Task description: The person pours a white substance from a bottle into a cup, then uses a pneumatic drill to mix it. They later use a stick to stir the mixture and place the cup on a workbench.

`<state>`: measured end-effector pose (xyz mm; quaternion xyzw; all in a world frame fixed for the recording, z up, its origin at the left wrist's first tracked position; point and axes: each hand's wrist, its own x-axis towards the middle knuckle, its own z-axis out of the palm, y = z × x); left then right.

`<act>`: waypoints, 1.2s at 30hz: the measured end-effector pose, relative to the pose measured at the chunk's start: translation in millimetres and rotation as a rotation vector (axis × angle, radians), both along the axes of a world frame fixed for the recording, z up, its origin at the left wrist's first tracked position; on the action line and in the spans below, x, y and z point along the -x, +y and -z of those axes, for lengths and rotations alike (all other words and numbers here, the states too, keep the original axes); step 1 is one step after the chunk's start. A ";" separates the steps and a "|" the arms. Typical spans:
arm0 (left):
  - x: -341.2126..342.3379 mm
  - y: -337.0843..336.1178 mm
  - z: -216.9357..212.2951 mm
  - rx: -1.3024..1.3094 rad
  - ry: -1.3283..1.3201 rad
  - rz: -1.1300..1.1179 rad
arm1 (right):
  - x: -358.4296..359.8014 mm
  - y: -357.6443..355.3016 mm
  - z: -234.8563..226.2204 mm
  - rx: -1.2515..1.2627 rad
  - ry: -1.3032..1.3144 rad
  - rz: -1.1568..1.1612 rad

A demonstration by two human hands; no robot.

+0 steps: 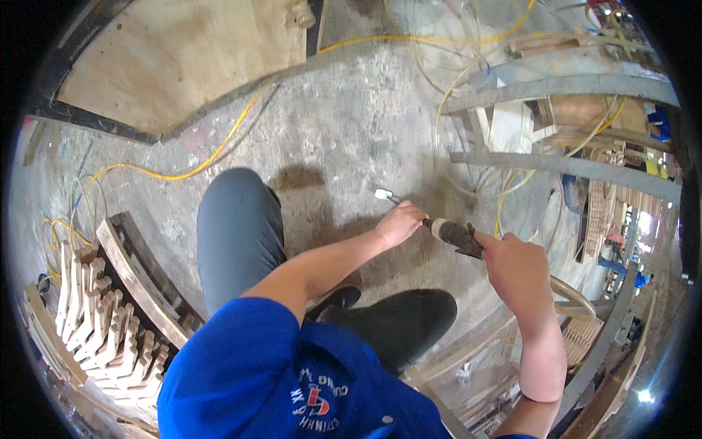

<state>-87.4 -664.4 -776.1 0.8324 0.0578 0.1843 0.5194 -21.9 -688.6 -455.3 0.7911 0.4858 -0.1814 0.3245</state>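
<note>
A slim dark hand-held power tool (457,235) with a pale collar lies across the space between my hands, above the floor; its exact kind is not plain. My right hand (518,269) is wrapped round its rear end. At its front end, my left hand (401,223) is closed around a thin shaft. Past the left fingers, the shaft ends in a small white tip (382,194). A pale hose (574,296) curves below my right hand; whether it joins the tool is hidden.
Shaped wooden pieces (110,322) stand in rows at the lower left. A large plywood panel (183,58) rests at the upper left. A yellow hose (175,175) crosses the concrete floor (329,117). Grey metal beams (563,164) and more hoses are on the right.
</note>
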 end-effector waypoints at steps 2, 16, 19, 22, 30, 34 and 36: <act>-2.3 11.3 -8.8 -0.016 0.046 -0.028 | 1.5 3.3 -10.5 -0.054 -0.003 0.043; 5.2 24.2 -11.2 -0.004 -0.067 -0.048 | 10.7 14.0 -18.7 -0.057 -0.042 0.223; 6.7 34.6 -7.0 0.012 -0.017 -0.066 | 7.5 20.1 -10.6 -0.079 -0.035 0.180; 6.8 52.1 -0.9 0.011 -0.029 -0.129 | 1.6 32.5 -5.5 -0.124 -0.006 0.130; 10.3 85.3 21.2 0.065 -0.037 -0.272 | 4.8 77.2 16.4 -0.189 0.031 -0.045; 13.5 85.6 30.9 0.108 -0.043 -0.270 | 14.5 102.0 24.5 -0.066 0.030 -0.153; 16.1 85.9 29.4 0.107 -0.026 -0.237 | 16.9 108.2 27.4 0.009 0.022 -0.183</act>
